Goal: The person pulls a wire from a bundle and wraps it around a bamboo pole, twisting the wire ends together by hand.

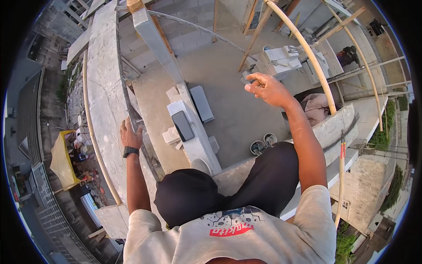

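My left hand (131,135), a dark watch on its wrist, rests with fingers apart on the edge of a broad grey concrete beam (104,83). Raised over the floor below, my right hand (266,89) has loosely bent, spread fingers and nothing visible in them. Between my hands, a dark rectangular slab like a phone (183,126) lies on a narrow pale ledge (198,152) in front of my knees. White block pieces (171,135) lie beside it, and a longer pale panel (201,104) is to its right.
Two buckets (257,147) stand below my right knee. Bamboo poles (307,50) rise at the right. A red-handled tool (342,149) hangs near the right wall. White blocks (281,59) are stacked farther off. A yellow canopy (63,160) is far below on the left.
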`<state>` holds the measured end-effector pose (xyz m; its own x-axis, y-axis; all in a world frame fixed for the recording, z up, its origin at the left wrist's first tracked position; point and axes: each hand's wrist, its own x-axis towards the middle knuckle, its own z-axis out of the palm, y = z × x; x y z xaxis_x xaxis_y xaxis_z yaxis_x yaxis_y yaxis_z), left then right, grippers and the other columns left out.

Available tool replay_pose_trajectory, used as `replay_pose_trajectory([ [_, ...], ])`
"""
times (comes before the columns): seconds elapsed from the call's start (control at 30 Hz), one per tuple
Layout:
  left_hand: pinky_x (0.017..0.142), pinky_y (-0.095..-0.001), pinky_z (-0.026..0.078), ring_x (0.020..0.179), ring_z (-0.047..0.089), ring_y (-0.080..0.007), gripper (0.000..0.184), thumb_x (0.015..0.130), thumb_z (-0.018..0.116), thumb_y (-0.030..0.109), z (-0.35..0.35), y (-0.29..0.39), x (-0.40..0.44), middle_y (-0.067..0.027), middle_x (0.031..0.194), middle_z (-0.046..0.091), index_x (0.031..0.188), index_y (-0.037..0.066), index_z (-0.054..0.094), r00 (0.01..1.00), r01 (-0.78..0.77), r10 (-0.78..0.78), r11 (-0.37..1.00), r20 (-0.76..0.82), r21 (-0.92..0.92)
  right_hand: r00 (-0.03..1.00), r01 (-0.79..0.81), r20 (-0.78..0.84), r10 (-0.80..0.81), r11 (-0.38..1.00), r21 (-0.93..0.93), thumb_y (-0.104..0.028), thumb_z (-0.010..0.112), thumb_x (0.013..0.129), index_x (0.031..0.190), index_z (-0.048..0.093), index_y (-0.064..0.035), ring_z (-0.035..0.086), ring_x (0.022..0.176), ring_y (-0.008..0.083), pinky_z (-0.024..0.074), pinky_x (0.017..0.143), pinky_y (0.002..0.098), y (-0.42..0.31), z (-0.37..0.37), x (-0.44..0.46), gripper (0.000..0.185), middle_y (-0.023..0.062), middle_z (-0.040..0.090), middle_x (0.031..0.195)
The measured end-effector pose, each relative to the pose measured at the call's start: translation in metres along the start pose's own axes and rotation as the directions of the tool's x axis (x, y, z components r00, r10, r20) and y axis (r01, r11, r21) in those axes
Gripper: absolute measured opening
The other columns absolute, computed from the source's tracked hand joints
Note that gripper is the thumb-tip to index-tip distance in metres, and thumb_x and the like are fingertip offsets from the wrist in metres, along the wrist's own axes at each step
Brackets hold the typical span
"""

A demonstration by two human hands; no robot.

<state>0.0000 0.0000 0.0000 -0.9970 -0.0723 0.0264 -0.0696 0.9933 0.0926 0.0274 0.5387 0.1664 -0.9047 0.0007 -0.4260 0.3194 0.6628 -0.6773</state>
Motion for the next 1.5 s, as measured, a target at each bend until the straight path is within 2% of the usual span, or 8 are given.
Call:
replay_pose_trajectory([
  [0.17, 0.106, -0.0479, 0.041, 0.129, 0.048, -0.0424, 0.079, 0.085, 0.075, 0.041, 0.004, 0.098, 0.037, -0.0273, 0.142, 0.047, 0.145, 0.001, 0.042, 0.952, -0.258, 0.306, 0.841, 0.023, -0.476, 0.960, 0.097, -0.279, -0.009, 0.948, 0.304, -0.036, 0.068, 0.093, 0.126, 0.059, 0.0004, 0.058, 0.075, 0.0098, 0.0481, 0.071, 0.0258, 0.043, -0.041, -0.050, 0.050, 0.0014, 0.064, 0.086],
  [0.3, 0.088, -0.0356, 0.053, 0.106, 0.066, -0.0241, 0.070, 0.091, 0.069, 0.044, -0.072, 0.185, 0.060, -0.0179, 0.127, 0.062, 0.141, 0.000, 0.047, 0.769, 0.358, 0.413, 0.354, 0.488, -0.864, 0.903, 0.173, -0.427, 0.059, 0.858, 0.484, -0.035, 0.067, 0.094, 0.121, 0.061, 0.0002, 0.058, 0.073, 0.0089, 0.0479, 0.069, 0.0242, 0.120, -0.013, -0.071, 0.045, 0.0013, 0.064, 0.084],
  [0.47, 0.082, -0.0305, 0.053, 0.100, 0.068, -0.0187, 0.055, 0.094, 0.067, 0.037, -0.115, 0.298, 0.042, -0.0144, 0.112, 0.069, 0.132, 0.000, 0.056, 0.574, -0.096, 0.683, 0.603, 0.452, -0.792, 0.674, 0.069, -0.529, 0.516, 0.669, 0.740, -0.030, 0.066, 0.095, 0.106, 0.066, -0.0012, 0.057, 0.064, 0.0085, 0.0466, 0.059, 0.0230, 0.240, 0.037, -0.144, 0.031, 0.0019, 0.065, 0.082],
  [0.63, 0.086, -0.0342, 0.053, 0.102, 0.068, -0.0234, 0.055, 0.091, 0.070, 0.033, -0.110, 0.412, 0.016, -0.0185, 0.108, 0.070, 0.130, -0.004, 0.056, 0.278, -0.520, 0.869, 0.495, 0.410, -0.696, 0.216, 0.109, -0.585, 0.782, 0.576, 0.810, -0.026, 0.065, 0.093, 0.092, 0.068, 0.0013, 0.058, 0.061, 0.0106, 0.0461, 0.058, 0.0273, 0.340, 0.084, -0.219, 0.028, 0.0040, 0.066, 0.075],
  [0.77, 0.087, -0.0380, 0.053, 0.101, 0.068, -0.0301, 0.055, 0.089, 0.070, 0.036, -0.077, 0.500, -0.028, -0.0198, 0.108, 0.070, 0.128, 0.000, 0.058, 0.143, -0.715, 0.892, 0.393, 0.429, -0.578, -0.084, -0.183, -0.659, 0.747, 0.639, 0.747, -0.030, 0.066, 0.090, 0.093, 0.069, 0.0011, 0.068, 0.079, 0.0268, 0.0509, 0.075, 0.0382, 0.383, 0.092, -0.250, 0.031, 0.0144, 0.072, 0.088],
  [0.93, 0.090, -0.0431, 0.051, 0.102, 0.066, -0.0351, 0.055, 0.087, 0.069, 0.038, -0.004, 0.573, -0.141, -0.0207, 0.116, 0.067, 0.128, 0.003, 0.059, -0.117, -0.848, 0.895, 0.135, 0.430, -0.512, 0.039, -0.355, -0.503, 0.863, 0.482, 0.801, -0.041, 0.068, 0.087, 0.105, 0.067, -0.0012, 0.067, 0.096, 0.0328, 0.0510, 0.085, 0.0422, 0.402, 0.104, -0.271, 0.044, 0.0165, 0.071, 0.103],
  [1.13, 0.104, -0.0471, 0.043, 0.123, 0.053, -0.0365, 0.064, 0.088, 0.068, 0.032, 0.036, 0.603, -0.266, -0.0200, 0.141, 0.050, 0.144, 0.014, 0.045, -0.319, -0.834, 0.830, -0.016, 0.458, -0.552, -0.040, -0.406, -0.506, 0.862, 0.449, 0.796, -0.042, 0.067, 0.088, 0.111, 0.063, -0.0008, 0.067, 0.099, 0.0361, 0.0508, 0.086, 0.0441, 0.409, 0.103, -0.246, 0.047, 0.0190, 0.070, 0.104],
  [1.5, 0.116, -0.0531, 0.027, 0.146, 0.025, -0.0393, 0.088, 0.083, 0.073, 0.033, 0.088, 0.593, -0.327, -0.0206, 0.161, 0.016, 0.154, 0.012, 0.026, -0.391, -0.874, 0.837, -0.209, 0.382, -0.437, -0.086, -0.355, -0.520, 0.850, 0.462, 0.813, -0.028, 0.068, 0.086, 0.097, 0.067, -0.0026, 0.069, 0.087, 0.0337, 0.0523, 0.079, 0.0438, 0.424, 0.096, -0.246, 0.028, 0.0155, 0.072, 0.089],
])
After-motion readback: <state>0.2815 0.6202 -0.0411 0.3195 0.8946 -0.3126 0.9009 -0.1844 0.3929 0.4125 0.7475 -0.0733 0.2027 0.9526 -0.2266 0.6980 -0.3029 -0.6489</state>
